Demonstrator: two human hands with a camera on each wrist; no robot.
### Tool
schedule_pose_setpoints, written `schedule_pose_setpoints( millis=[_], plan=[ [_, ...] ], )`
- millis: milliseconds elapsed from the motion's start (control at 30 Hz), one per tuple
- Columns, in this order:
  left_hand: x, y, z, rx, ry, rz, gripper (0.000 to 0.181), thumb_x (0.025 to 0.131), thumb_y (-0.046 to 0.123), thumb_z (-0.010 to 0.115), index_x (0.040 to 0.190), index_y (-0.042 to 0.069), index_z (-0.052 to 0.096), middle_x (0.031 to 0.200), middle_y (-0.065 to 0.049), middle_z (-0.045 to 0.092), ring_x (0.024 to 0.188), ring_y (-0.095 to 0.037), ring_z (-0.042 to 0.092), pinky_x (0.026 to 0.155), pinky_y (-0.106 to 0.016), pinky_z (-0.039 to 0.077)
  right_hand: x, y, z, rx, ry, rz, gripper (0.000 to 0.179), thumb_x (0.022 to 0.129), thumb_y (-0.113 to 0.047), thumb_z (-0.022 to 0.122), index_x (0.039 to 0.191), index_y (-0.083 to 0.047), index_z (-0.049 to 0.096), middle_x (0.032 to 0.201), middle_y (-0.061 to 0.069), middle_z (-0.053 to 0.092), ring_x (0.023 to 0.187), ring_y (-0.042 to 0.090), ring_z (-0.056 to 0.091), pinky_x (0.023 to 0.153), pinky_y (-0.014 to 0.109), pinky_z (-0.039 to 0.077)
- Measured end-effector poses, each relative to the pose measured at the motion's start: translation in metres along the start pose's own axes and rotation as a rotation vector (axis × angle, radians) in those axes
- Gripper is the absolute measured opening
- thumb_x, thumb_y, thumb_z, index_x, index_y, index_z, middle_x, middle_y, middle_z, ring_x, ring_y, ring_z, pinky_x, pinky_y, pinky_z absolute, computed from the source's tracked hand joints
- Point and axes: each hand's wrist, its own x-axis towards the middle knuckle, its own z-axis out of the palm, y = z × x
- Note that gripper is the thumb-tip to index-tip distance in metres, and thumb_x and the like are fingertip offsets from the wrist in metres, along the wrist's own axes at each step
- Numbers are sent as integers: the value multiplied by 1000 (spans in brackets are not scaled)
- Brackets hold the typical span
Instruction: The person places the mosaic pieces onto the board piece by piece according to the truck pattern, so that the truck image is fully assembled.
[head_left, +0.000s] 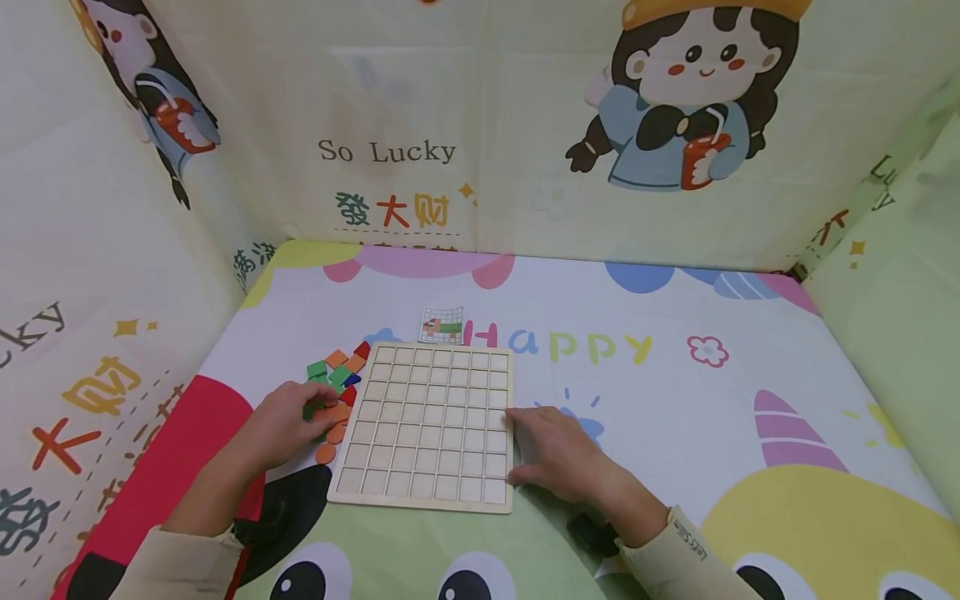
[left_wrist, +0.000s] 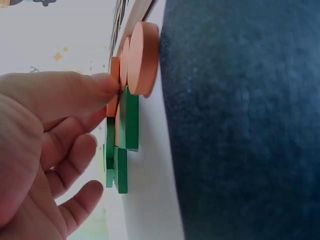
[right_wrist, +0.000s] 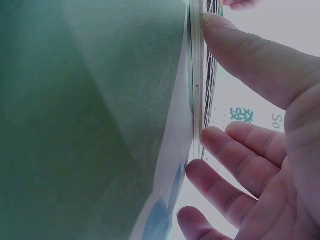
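Note:
A square wooden grid board [head_left: 427, 425] lies flat in front of me. My left hand [head_left: 288, 421] is at its left side, over a pile of small coloured pieces. In the left wrist view the thumb and forefinger of that hand [left_wrist: 60, 125] pinch a thin orange piece [left_wrist: 114, 67]. Beside it are an orange round piece [left_wrist: 142, 60] and green pieces [left_wrist: 131, 117]. At the board's right edge is my right hand [head_left: 558, 450], thumb and fingers spread. Its thumb [right_wrist: 250, 57] touches the board's edge [right_wrist: 198, 85] in the right wrist view.
A small picture card [head_left: 442, 325] with a coloured grid pattern lies just behind the board. Red pieces [head_left: 363, 350] and a blue piece [head_left: 352, 379] are among the pile. Printed cloth walls [head_left: 525, 200] enclose the patterned table cover [head_left: 660, 400].

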Motion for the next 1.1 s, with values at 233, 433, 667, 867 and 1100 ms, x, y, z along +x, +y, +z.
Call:
schedule_pose_setpoints(
  millis=[233,433,667,867,1100],
  plan=[
    [-2,2,-2,-62,5,17,48,80,10,83,122,-3,63,117,-23,58,110,-43,50,67,-40,60,0,0,0,-9,2,-5,75,74,-26,88,136,-1,55,132,13,61,120,36,54,98,56,42],
    [-2,6,-1,-93,-26,70,47,79,11,84,120,0,65,114,-16,63,107,-36,56,69,-36,59,-1,1,0,-8,2,-5,75,74,-27,88,136,-1,55,132,13,61,121,36,54,99,56,41],
    [-1,10,5,-111,-70,58,46,81,14,84,120,1,65,115,-14,64,109,-36,57,69,-34,60,-1,1,2,13,-2,9,75,75,-27,88,138,-2,54,133,13,60,122,36,53,100,55,40],
    [1,12,8,-111,-88,99,47,79,13,85,120,0,65,112,-12,66,105,-33,60,70,-33,59,1,1,2,13,-8,21,75,75,-28,88,138,-3,54,133,12,60,123,35,52,100,56,40],
    [3,13,9,-70,-95,148,45,78,12,85,118,1,67,111,-11,66,104,-31,58,70,-31,59,1,1,2,16,-13,27,76,75,-28,88,138,-3,54,134,12,60,123,35,52,100,56,40]
  ],
)
